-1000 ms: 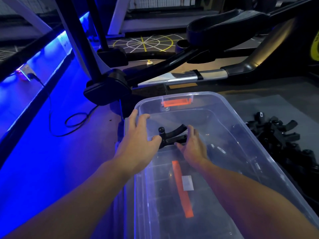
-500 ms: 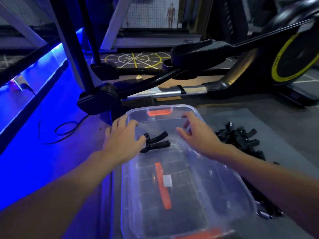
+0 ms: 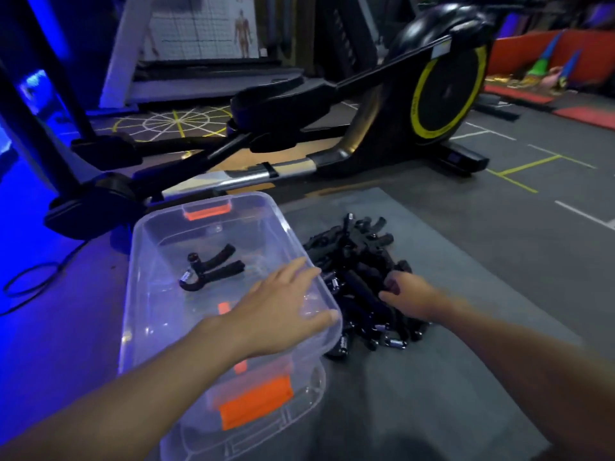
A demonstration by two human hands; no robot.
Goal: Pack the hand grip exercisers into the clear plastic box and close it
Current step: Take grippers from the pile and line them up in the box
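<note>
Plastic box (image 3: 133, 271), clear, lid off, sits lower left of centre at the edge of a grey mat (image 3: 482, 311). One exerciser (image 3: 213, 269) is inside, flat on the bottom toward the far end, handles pointing right. The rest are a black pile (image 3: 359, 261) on the mat, just beside the box's right wall. My read: packing has barely started.

Left hand (image 3: 283, 314): fingers straight and spread wide over the box's right rim, holding nothing, thumb tip at the near corner. Right hand (image 3: 411, 294): down on the near side of the pile, fingers bent into it and blurred; cannot tell if one is gripped.

Step in hand looks like a pick from the pile.
- take one by a handle, not the spring
- lift straight up; they look tangled and may drag neighbours
- left hand steadies the rim so the box does not slide
- lay each flat beside the first, same direction, so the lid can shut

Orange latch (image 3: 256, 402) low in frame: probably the lid's, hard to tell through the plastic.

Room: gym floor, dark grey, yellow and white lines at right. Elliptical trainer (image 3: 442, 91) with a yellow-ringed wheel across the top. Blue light and a black cable (image 3: 36, 266) at left.
</note>
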